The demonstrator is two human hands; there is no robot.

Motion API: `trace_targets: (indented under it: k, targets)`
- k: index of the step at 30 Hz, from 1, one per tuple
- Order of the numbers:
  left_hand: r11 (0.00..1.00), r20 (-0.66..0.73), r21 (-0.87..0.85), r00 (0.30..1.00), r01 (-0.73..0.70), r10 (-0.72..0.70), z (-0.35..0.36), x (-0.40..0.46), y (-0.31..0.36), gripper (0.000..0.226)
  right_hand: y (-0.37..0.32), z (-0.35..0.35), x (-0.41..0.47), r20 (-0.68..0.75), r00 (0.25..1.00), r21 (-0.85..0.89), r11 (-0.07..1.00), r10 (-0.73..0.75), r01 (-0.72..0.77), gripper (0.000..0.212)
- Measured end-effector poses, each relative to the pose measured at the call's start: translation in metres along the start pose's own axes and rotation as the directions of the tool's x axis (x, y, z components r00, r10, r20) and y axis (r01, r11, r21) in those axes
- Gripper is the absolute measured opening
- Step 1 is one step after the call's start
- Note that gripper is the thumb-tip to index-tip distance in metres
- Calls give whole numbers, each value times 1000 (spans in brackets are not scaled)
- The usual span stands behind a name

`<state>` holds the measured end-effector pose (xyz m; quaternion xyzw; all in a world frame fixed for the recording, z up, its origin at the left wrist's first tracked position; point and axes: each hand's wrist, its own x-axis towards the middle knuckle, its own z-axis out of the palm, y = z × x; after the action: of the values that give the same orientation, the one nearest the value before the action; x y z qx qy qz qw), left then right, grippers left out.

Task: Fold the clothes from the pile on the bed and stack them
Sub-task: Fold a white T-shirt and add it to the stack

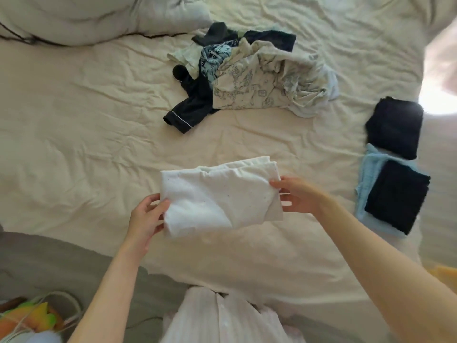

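folded garment [220,196]: white, faint dark specks
bed sheet [86,134]: cream
pile [247,78]: navy, pale blue print, beige print
stack [393,194]: navy over light blue

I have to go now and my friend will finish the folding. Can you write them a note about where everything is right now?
Left hand grips the left edge of the folded white cloth; right hand pinches its right edge, near the bed's front edge.
Done: a folded dark piece lies at the right; nearer you, another folded dark piece sits on a light blue one.
Left: put the white cloth with those, then fold the unfolded pile farther back.
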<state>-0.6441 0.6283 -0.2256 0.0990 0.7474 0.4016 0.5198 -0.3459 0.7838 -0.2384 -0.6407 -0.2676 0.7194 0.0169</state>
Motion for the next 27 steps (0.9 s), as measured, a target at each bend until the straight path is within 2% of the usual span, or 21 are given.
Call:
trace_targets:
  k: [7,10,14,21,27]
  targets:
    - [992,177,93,982,-89,71,21,-80,24,12,59,-39,-132,-109,989,165,980,-94,112,16]
    - [981,294,145,952,-130,82,34,-107,27,10,92,-51,-178,-205,968,222,956,-145,190,20]
    - [966,408,194,910,-171,79,57,-148,19,13,149,-66,-231,-310,937,305,916,-164,261,15]
    - [926,566,282,823,-250,50,138,-229,-16,19,256,-125,-304,-453,880,439,823,-142,359,24]
    - [906,627,288,776,-310,66,226,-299,-69,17,337,-209,-350,-543,828,465,772,-137,433,23]
